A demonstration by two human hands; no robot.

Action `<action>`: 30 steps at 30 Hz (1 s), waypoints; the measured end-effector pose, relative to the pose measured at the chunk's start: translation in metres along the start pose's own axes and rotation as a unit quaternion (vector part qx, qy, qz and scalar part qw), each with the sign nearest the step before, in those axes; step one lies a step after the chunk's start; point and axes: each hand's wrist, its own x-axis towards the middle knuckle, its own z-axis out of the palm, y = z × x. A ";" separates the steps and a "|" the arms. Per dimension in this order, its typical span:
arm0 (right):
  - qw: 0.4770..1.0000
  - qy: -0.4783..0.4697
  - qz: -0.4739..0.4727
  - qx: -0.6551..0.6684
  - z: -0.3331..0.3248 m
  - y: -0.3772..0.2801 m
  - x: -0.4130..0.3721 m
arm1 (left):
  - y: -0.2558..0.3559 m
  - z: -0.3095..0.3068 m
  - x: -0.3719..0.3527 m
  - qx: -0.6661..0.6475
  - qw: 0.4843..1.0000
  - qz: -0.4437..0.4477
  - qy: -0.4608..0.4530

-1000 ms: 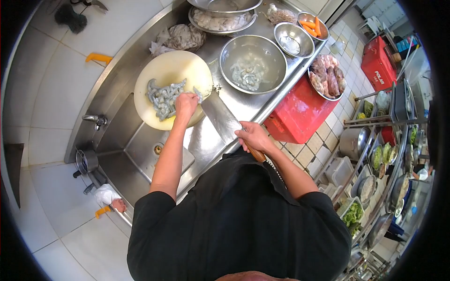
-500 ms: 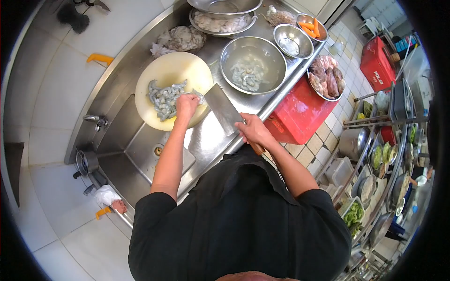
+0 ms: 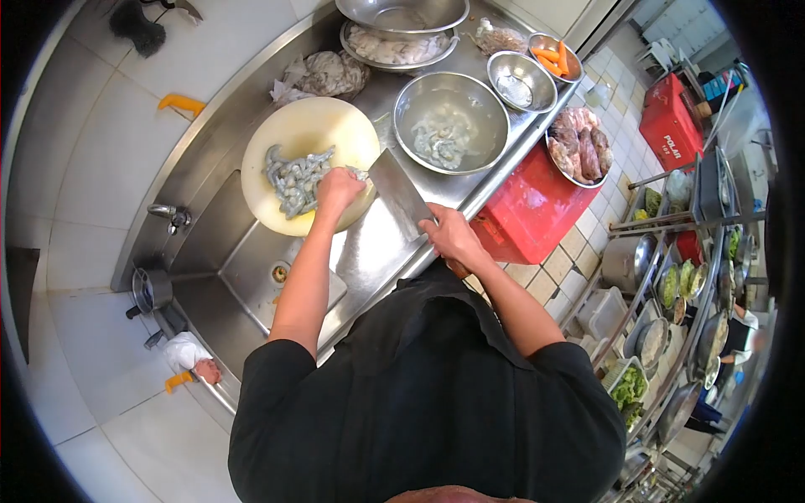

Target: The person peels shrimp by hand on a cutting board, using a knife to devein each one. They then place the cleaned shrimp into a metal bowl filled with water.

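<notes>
On the round cream cutting board [image 3: 260, 201] lies a pile of grey peeled shrimp [image 3: 291, 178]. My left hand [image 3: 339, 191] is closed at the right of this pile, its fingers pinching a shrimp [image 3: 358, 173] near the board's edge. My right hand [image 3: 454, 235] grips the handle of a cleaver [image 3: 399, 194]. The broad blade points up and left, its tip end close by the pinched shrimp. Beyond the blade stands a steel bowl [image 3: 495, 151] of cloudy water with more shrimp in it.
A sink basin [image 3: 226, 281] is left of my arms. Bagged food [image 3: 327, 74], stacked bowls [image 3: 402, 17], a small bowl [image 3: 521, 81] and a bowl of carrots [image 3: 553, 59] line the back. A red cooler [image 3: 528, 210] bears a meat tray [image 3: 580, 147]. Shelving is on the right; a person [image 3: 738, 335] stands beyond.
The view has shifted slightly. My left hand stays at the same shrimp, and my right hand has turned a little on the cleaver, so less of its handle shows.
</notes>
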 end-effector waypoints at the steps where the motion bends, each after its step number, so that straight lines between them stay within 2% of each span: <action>1: 1.000 0.002 0.001 -0.004 0.001 0.002 0.000 | 0.007 -0.004 -0.003 0.024 0.999 -0.018 -0.024; 4: 1.000 -0.018 0.008 0.000 -0.001 0.006 0.001 | 0.002 -0.008 -0.002 0.088 0.996 0.001 -0.012; 7: 0.999 -0.031 0.011 0.015 0.001 0.017 0.004 | -0.006 -0.024 -0.008 0.037 0.999 0.011 0.033; 10: 0.999 -0.012 0.016 0.035 0.003 0.018 0.003 | -0.001 -0.040 -0.006 -0.050 0.998 -0.020 0.041; 14: 0.999 -0.001 0.019 0.043 0.004 0.031 0.002 | 0.036 -0.056 -0.004 -0.107 0.990 0.074 0.056; 15: 1.000 0.009 -0.015 0.018 -0.001 0.032 -0.003 | 0.048 -0.055 -0.002 -0.124 0.986 0.093 0.059; 17: 0.999 0.014 0.002 0.034 -0.016 0.021 -0.025 | 0.066 -0.048 0.007 -0.152 0.976 0.149 0.044; 19: 1.000 0.020 -0.001 -0.020 -0.039 0.025 -0.040 | 0.086 -0.042 0.015 -0.103 0.969 0.216 0.056; 20: 0.995 0.055 -0.056 -0.054 -0.041 0.049 -0.040 | 0.085 -0.028 0.037 -0.108 0.965 0.235 0.040; 22: 0.998 0.057 -0.016 0.029 -0.063 0.048 -0.063 | 0.097 -0.009 0.059 -0.094 0.965 0.243 0.029; 23: 0.995 0.082 -0.041 0.032 -0.069 0.062 -0.070 | 0.095 0.004 0.079 -0.079 0.960 0.268 0.018; 24: 0.996 0.060 0.005 0.060 -0.084 0.057 -0.086 | 0.109 0.009 0.071 -0.093 0.953 0.289 0.013; 25: 0.989 0.124 -0.061 0.057 -0.085 0.070 -0.096 | 0.109 0.022 0.079 -0.055 0.952 0.300 0.013; 26: 0.985 0.137 -0.091 0.045 -0.083 0.103 -0.082 | 0.112 0.032 0.094 -0.005 0.949 0.314 -0.009; 27: 0.979 0.162 -0.109 0.056 -0.092 0.106 -0.092 | 0.104 0.048 0.115 0.067 0.935 0.347 -0.013; 28: 0.980 0.157 -0.095 0.082 -0.103 0.111 -0.098 | 0.114 0.059 0.118 0.113 0.946 0.293 -0.075; 29: 0.971 0.206 -0.105 0.062 -0.110 0.115 -0.103 | 0.112 0.080 0.134 0.181 0.940 0.280 -0.072; 30: 0.961 0.250 -0.114 0.040 -0.119 0.120 -0.107 | 0.142 0.105 0.141 0.186 0.931 0.302 -0.091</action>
